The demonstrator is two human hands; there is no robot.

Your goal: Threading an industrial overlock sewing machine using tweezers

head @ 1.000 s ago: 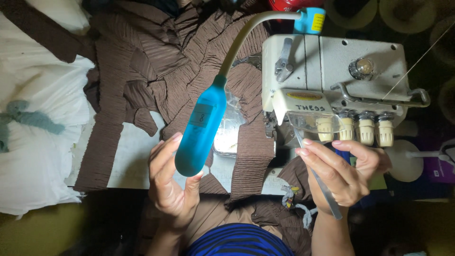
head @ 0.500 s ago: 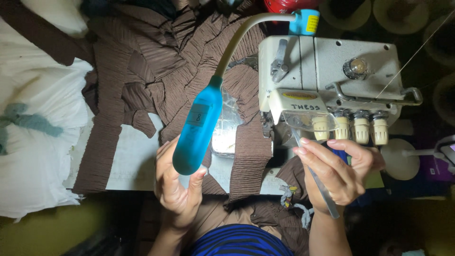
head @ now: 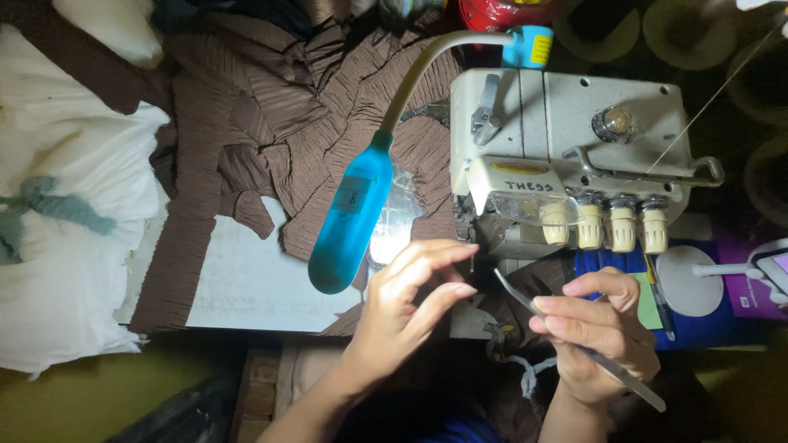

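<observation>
My right hand [head: 595, 328] grips long metal tweezers [head: 525, 302], their tip pointing up-left toward the needle area of the white overlock sewing machine [head: 566, 148]. My left hand [head: 410, 299] hovers just left of the tweezers' tip, fingers curled with thumb and forefinger close together; whether it pinches a thread is too small to tell. A blue gooseneck lamp head [head: 353, 217] hangs just left of my left hand, shining on the machine bed. Pleated brown fabric [head: 279, 107] lies piled behind and under the lamp.
White cloth [head: 57, 246] with a teal strip lies at the left. The machine's cream tension knobs [head: 607, 226] sit above my right hand. A white round disc [head: 689, 283] and a blue surface sit at the right. Thread cones stand along the far right edge.
My left hand let go of the blue lamp head and moved right, up to the tweezers' tip by the machine. My right hand kept the tweezers and barely shifted.
</observation>
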